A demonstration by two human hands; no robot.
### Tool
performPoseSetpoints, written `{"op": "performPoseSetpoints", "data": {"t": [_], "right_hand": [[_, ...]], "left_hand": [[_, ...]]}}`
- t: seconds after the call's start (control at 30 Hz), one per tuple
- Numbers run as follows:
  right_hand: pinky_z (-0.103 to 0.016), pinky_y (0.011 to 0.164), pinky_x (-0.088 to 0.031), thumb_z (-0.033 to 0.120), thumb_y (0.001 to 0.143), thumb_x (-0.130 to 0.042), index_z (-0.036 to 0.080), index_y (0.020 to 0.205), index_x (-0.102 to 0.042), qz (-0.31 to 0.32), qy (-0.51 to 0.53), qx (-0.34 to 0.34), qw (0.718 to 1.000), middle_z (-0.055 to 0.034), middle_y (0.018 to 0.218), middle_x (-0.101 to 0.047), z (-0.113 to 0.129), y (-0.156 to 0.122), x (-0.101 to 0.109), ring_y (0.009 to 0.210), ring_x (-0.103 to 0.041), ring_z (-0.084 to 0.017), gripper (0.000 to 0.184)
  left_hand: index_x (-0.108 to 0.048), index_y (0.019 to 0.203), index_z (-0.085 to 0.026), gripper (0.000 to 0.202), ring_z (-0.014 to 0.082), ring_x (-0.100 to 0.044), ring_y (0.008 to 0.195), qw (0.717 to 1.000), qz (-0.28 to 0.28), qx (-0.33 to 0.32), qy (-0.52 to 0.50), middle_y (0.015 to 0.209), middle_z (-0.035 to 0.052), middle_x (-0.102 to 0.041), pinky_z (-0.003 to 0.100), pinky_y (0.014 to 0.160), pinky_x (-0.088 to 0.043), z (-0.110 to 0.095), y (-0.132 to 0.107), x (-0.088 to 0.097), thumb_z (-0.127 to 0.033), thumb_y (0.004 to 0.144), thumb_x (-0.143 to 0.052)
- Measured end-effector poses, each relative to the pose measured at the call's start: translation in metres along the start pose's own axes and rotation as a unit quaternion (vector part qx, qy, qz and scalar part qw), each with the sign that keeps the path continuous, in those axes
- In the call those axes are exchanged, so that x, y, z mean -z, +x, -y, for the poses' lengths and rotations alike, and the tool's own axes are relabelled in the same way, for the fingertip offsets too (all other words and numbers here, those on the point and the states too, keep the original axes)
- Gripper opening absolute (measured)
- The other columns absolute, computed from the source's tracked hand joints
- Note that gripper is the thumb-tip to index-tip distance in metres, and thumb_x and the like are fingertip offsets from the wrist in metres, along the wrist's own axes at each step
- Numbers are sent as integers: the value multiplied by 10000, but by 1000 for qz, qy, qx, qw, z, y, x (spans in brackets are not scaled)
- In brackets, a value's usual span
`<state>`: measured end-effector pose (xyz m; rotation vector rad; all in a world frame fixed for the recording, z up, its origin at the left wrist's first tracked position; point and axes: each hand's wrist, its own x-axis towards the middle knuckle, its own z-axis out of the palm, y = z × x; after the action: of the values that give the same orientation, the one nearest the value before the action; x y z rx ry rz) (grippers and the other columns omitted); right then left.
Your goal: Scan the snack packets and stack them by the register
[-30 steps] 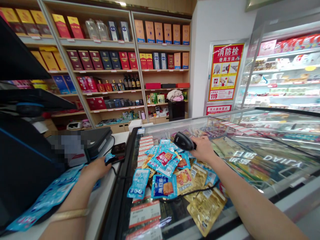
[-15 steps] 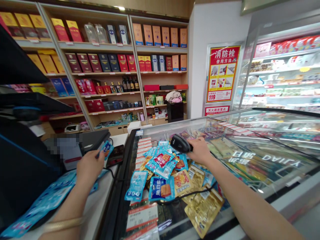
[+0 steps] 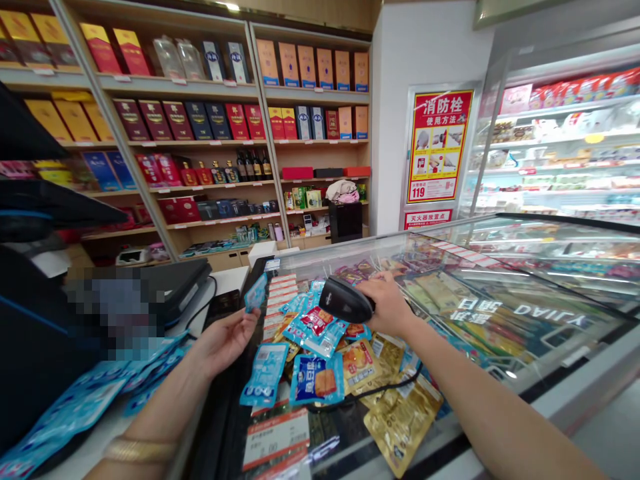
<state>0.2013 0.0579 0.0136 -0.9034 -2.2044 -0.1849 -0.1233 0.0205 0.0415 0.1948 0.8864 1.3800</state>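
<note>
Head view: the left hand (image 3: pixel 227 340) is raised over the near edge of the freezer (image 3: pixel 540 280), palm turned up. Its fingertips pinch a small blue packet (image 3: pixel 256 293), which stands upright above the hand. A gold bangle (image 3: pixel 140 450) sits on that wrist.

The right hand (image 3: pixel 387 307) is clamped around the grip of a black scanner (image 3: pixel 345 300). The scanner's head points left toward the packet, just beside it and not touching. Its dark cable (image 3: pixel 380 390) trails down from under the hand and across the heap below.

That heap (image 3: pixel 320 333) of snack packets lies on the freezer's glass lid, directly under both hands. Blue ones are at the front left, and one of them (image 3: pixel 265 373) hangs partly over the lid's edge. Gold ones (image 3: pixel 400 420) are at the front right. White price labels (image 3: pixel 275 437) lie near the bottom of the lid, and more run in a row up its left side.

Left of the freezer is a white worktop (image 3: pixel 231 277). A spread of long blue bags (image 3: pixel 75 413) lies on it beside the left forearm. A black till (image 3: pixel 30 320) stands at the far left, partly blurred out, with a dark flat device (image 3: pixel 180 287) beside it.

Behind, wooden shelves (image 3: pixel 200 140) hold red, yellow and blue boxes and a row of bottles. A red poster (image 3: pixel 439 147) hangs on the white wall. To the right stands an open chiller (image 3: pixel 565 133) with stocked shelves.
</note>
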Motion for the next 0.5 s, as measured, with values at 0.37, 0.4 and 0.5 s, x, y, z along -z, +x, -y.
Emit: {"op": "performPoseSetpoints", "data": {"t": [0.37,0.4,0.5], "right_hand": [[-362,870,-254,272,662,-609,214,1014,-641,42,11,71,997,-39,896,-731,17,1,-5,840,-622,-198,358],[-362,869,-255,271,661,-610,209,1013,-638,42,11,74,996,-40,894,-731,17,1,-6,839,-622,-200,358],[-365,855,-258,280,659,-617,204,986,-636,35,19,80,996,-39,870,-727,19,1,-9,824,-623,-204,336]], "left_hand": [[-570,1067,-43,236,56,-570,423,998,-33,49,35,603,5,-564,93,439,-513,10,-6,-8,-80,944,-372],[-571,1070,-39,240,58,-573,424,998,-32,49,38,607,11,-571,93,440,-513,11,-7,-9,-77,943,-371],[-571,1093,-45,262,59,-586,447,998,-13,40,53,662,39,-614,96,451,-519,15,-7,-9,-41,930,-365]]}}
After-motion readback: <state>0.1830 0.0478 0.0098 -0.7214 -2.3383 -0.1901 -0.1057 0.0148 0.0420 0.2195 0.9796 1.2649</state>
